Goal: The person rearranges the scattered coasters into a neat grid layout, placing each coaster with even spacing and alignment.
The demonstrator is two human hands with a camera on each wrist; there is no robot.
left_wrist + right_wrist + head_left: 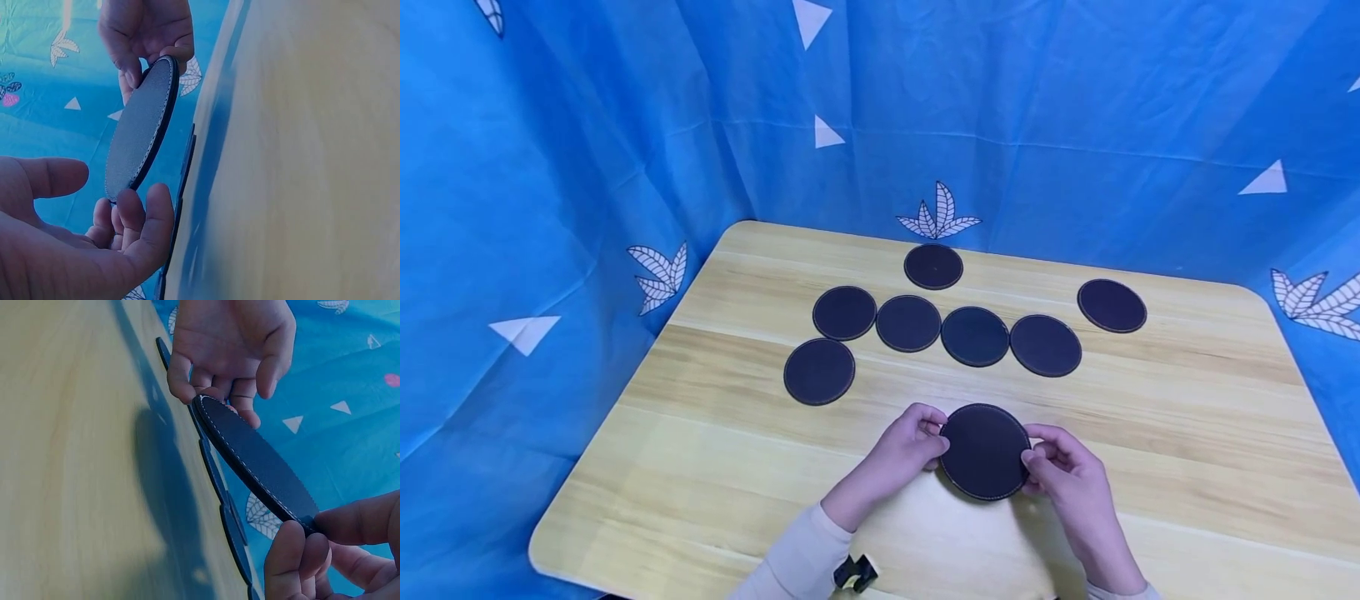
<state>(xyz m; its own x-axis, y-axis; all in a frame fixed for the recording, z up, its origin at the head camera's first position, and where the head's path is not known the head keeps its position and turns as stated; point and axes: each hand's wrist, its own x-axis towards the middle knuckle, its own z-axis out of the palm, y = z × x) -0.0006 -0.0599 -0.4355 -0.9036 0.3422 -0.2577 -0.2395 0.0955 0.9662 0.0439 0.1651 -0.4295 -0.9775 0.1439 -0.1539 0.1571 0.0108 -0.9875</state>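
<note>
Coaster (985, 452), round, dark and stitched along its edge, is held up between two hands at the lower middle of the head view. Both wrist views show it clear of the table (700, 467) and tilted.

The right hand (1071, 482) pinches the coaster's right edge, thumb on the face towards the person and fingertips behind. The left hand (904, 454) is at the opposite edge: in the left wrist view its bent fingertips touch the rim while the thumb stands apart from it, so the right hand seems to carry most of the hold.

Seven more coasters lie flat on the table. A row of four coasters (955, 333), touching edge to edge, runs across the middle of the frame. One coaster (933, 267) lies above the row, another (819, 372) just below its left end, and another (1112, 306) apart at upper right.

The step in hand looks like handling one coaster while laying the set out in a pattern. The next move would seem to call for a firm pinch, levelling the disc and lowering it flat without nudging the row.
</note>
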